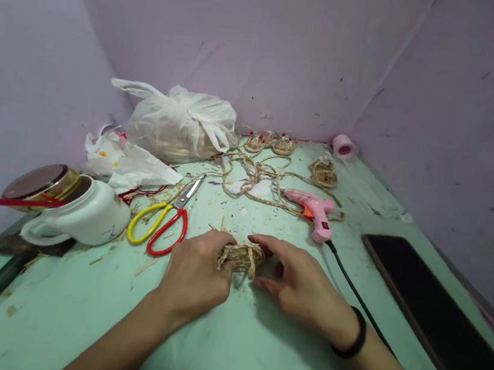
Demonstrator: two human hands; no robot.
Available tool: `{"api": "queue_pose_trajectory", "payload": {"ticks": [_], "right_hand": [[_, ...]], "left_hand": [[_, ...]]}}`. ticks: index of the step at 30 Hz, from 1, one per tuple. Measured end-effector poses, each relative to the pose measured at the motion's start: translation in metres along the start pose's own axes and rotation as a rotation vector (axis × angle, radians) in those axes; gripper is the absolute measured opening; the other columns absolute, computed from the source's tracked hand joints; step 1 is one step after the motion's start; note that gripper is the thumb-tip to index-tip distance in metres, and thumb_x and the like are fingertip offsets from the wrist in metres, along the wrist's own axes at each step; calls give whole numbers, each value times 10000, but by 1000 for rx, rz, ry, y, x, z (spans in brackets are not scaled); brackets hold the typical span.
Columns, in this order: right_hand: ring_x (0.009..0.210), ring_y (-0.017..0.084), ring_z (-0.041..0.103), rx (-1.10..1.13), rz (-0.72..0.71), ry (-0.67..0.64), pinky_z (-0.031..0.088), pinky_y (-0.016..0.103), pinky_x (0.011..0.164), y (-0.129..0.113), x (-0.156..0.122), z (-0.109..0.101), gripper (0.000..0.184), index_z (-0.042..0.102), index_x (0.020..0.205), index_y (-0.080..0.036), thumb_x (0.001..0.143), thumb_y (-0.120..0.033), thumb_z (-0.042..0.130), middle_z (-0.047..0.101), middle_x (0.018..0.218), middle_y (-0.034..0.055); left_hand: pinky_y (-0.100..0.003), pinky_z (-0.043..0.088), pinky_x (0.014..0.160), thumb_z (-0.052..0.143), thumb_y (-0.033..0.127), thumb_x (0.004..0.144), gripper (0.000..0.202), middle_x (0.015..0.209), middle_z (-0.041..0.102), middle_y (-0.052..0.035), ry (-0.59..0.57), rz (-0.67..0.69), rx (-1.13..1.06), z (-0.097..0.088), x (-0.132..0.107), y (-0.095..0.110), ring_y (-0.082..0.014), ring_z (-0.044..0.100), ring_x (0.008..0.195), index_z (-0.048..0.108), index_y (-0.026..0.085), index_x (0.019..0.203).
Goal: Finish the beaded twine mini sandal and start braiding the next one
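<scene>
A small piece of braided straw rope (241,258), wound into a compact coil, is held low over the green tabletop in front of me. My left hand (200,267) pinches its left end, thumb in front and fingers behind. From the right, my right hand (296,279) curves round the other end, index finger over the top and thumb near the lower edge. A short braid end hangs down the coil's front. The far side of the coil is hidden. Scissors (176,209) with one yellow and one red handle lie spread just beyond my left hand.
A pink glue gun (312,209) and its black cord lie right of centre, near a dark phone (423,299). Loose braided rope (248,179) and small woven pieces (283,146) lie behind. At left are a white teapot (93,213), crumpled paper (134,164) and a plastic bag (182,122).
</scene>
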State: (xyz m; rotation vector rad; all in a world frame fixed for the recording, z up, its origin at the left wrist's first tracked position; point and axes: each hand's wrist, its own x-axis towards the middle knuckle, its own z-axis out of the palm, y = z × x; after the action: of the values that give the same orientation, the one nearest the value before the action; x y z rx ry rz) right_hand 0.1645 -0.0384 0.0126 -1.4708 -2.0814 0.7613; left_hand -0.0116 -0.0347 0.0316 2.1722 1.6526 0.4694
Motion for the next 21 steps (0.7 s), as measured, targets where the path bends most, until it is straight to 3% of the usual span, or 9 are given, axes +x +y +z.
{"api": "queue_pose_trajectory", "payload": {"ticks": [4, 9, 12, 15, 18, 21], "right_hand": [[873, 235, 579, -32, -71, 29, 435, 359, 746, 6, 1, 8, 470, 537, 1141, -208, 685, -105, 586, 649, 965, 67], [800, 201, 584, -29, -109, 26, 430, 311, 699, 3, 3, 9, 381, 564, 1022, -216, 675, -63, 532, 654, 885, 33], [784, 193, 584, -5, -105, -38, 430, 300, 680, 2, 3, 4, 356, 583, 974, -216, 665, -49, 534, 660, 863, 23], [840, 191, 588, 133, -120, -126, 445, 298, 708, 5, 1, -8, 389, 578, 1032, -207, 663, -85, 595, 657, 967, 39], [868, 187, 589, 219, -116, -97, 450, 306, 739, 10, 0, -15, 382, 578, 1043, -195, 673, -115, 628, 656, 987, 48], [785, 174, 599, 218, -120, -61, 456, 304, 714, 11, 1, -11, 283, 610, 968, -183, 695, -107, 605, 674, 872, 40]], "left_hand": [[-270, 384, 658, 535, 213, 686, 246, 915, 664, -1, -58, 60, 65, -1, -1, 2, -194, 597, 829, 591, 255, 922], [-273, 325, 546, 493, 231, 687, 105, 762, 672, -15, -119, 59, 230, -5, 3, 4, -211, 608, 726, 584, 236, 740], [-282, 257, 479, 484, 284, 681, 134, 681, 673, -41, -209, 44, 334, -11, 10, 10, -232, 607, 637, 610, 238, 685], [-286, 206, 445, 493, 288, 642, 147, 624, 663, -74, -306, 34, 410, -15, 16, 19, -240, 598, 575, 622, 218, 627], [-284, 207, 451, 491, 232, 611, 128, 636, 661, -86, -318, 52, 422, -13, 19, 22, -234, 596, 588, 615, 199, 613], [-271, 231, 470, 478, 221, 636, 134, 655, 655, -58, -309, 92, 323, -7, 19, 17, -205, 580, 601, 611, 207, 650]]}}
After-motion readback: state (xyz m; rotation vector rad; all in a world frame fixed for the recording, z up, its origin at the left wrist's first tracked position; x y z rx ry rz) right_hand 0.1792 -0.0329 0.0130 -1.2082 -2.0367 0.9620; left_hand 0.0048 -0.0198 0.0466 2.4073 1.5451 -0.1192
